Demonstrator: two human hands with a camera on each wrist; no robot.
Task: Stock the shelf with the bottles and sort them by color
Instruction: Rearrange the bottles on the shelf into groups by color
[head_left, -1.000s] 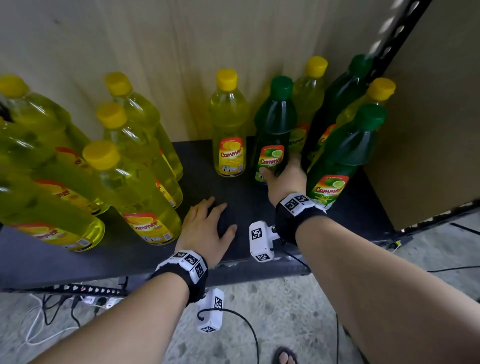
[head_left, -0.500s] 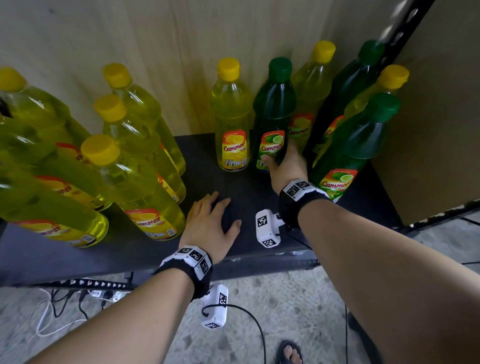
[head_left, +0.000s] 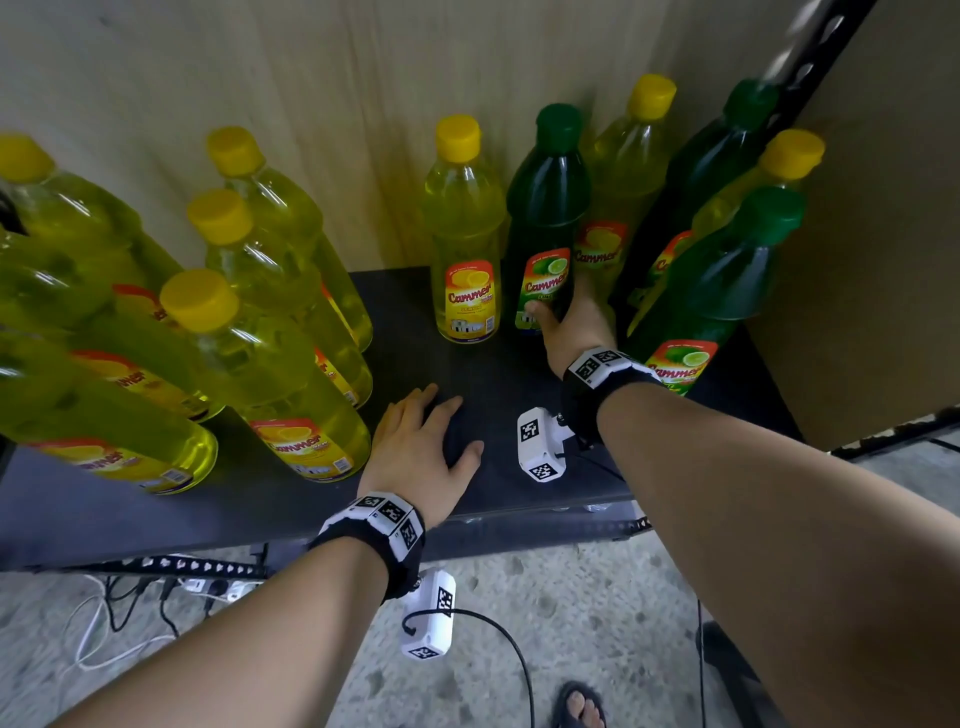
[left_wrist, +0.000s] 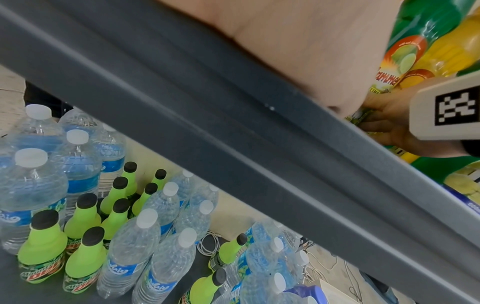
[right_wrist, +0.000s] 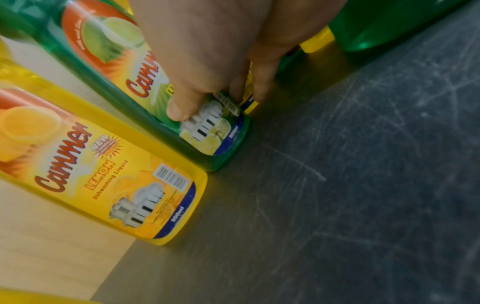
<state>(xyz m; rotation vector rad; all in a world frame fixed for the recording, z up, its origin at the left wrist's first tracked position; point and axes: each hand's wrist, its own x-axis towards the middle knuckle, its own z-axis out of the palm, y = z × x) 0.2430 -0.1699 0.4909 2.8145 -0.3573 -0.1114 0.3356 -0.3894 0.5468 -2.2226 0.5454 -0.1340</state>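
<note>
A green dish-soap bottle stands upright on the dark shelf, and my right hand grips its lower body, thumb on the label. A single yellow bottle stands just left of it. Behind and to the right are mixed yellow and green bottles. A group of yellow bottles fills the shelf's left side. My left hand rests flat on the shelf near the front edge, holding nothing.
A wooden back panel closes the shelf behind, and a black upright post stands at the right. The lower shelf holds water bottles and lime-green soda bottles. Cables lie on the concrete floor.
My right hand has slid the green bottle back and a little to the right, closer to the yellow bottle behind it. The left hand has stayed flat on the shelf.
</note>
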